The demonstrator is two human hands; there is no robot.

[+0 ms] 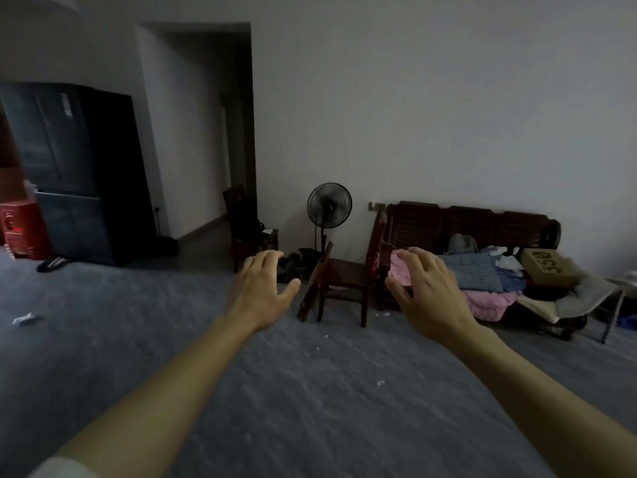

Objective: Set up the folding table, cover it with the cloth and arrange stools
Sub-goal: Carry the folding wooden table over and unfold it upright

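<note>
Both my arms reach forward over the grey floor (138,339). My left hand (262,288) and my right hand (427,291) hover in the air with fingers spread and relaxed, holding nothing. Between them, farther off, a flat dark wooden panel (314,284) leans tilted against a small dark wooden stool (346,277); it may be the folded table. On the wooden bench (482,219) at the right lie a pink cloth (489,301) and a blue checked cloth (474,272). My right hand covers part of the pink cloth from view.
A standing fan (329,205) is by the wall behind the stool. A cardboard box (544,267) sits on the bench. A wooden chair (241,222) stands at the doorway, a dark fridge (69,167) at the left. Paper scraps (26,319) lie on the floor.
</note>
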